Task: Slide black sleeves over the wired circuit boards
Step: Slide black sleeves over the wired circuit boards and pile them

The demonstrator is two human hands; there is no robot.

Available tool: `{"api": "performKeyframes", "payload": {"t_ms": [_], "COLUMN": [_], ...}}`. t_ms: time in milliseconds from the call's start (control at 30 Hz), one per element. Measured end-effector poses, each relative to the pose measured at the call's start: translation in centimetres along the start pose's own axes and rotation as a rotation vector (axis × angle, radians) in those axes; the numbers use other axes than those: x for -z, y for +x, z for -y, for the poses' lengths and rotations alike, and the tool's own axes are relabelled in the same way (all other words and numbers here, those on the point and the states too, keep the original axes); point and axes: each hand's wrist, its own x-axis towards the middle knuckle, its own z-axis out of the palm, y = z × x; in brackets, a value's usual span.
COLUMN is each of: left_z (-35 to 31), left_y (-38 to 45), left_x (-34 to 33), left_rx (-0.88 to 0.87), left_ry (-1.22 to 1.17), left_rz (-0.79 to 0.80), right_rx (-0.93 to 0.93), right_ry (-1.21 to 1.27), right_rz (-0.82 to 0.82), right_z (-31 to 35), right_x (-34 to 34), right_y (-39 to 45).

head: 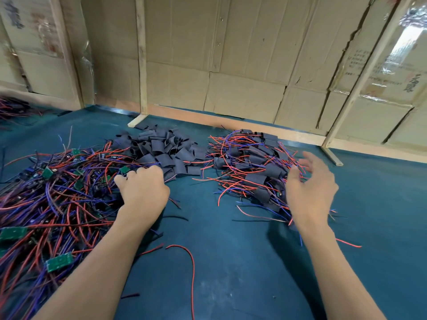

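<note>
Bare boards, small and green with red and blue-purple wires, are lying in a tangled heap at the left of the green surface. Empty black sleeves, short flattened tubes, are sitting piled loosely at centre rear, touching the heap's right edge. Sleeved boards, black-wrapped with wires sticking out, are forming a third pile at right.

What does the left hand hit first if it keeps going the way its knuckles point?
Probably the pile of empty black sleeves, just beyond the left hand. Its curled fingers already sit in the wired boards at that pile's near edge; depth is hard to judge.
</note>
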Motion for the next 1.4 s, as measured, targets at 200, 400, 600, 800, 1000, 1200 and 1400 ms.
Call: {"api": "performKeyframes", "payload": {"t_ms": [200, 400, 600, 800, 1000, 1200, 1400], "left_z": [-0.2, -1.5, -2.3, -4.8, -4.8, -3.2, -2.9], "left_y": [0.5, 0.1, -0.5, -3.0, -3.6, -2.1, -1.5], "left_x": [0.5, 0.6, 0.6, -0.2, -0.1, -0.3, -0.9], "left_rx": [-0.173, -0.512, -0.87, -1.122, -0.927, -0.716, -0.842], "left_ry": [-0.322, -0.432, -0.541, -0.71, -0.846, -0.804, -0.684], "left_rz": [-0.169, -0.489, -0.737, -0.562, -0.406, -0.006, -0.091], "right_rx": [0.355, 0.499, 0.338, 0.284, -0.096, -0.481, -0.543], "right_ry": [0.048, 0.203, 0.324, 0.431, 0.767, 1.118, 1.172], "right_rz": [0.001, 0.239, 0.599, 0.761, 0.752, 0.654, 0.83], "right_z": [2.4, 3.3, 3.4, 4.5, 4.1, 4.4, 3.9], "right_x": [-1.7, -3.2, -3.8, -4.5, -4.5, -4.0, -3.5], "right_y": [-2.8, -5.5, -6.3, -7.1, -6.4, -5.6, -4.9]}}
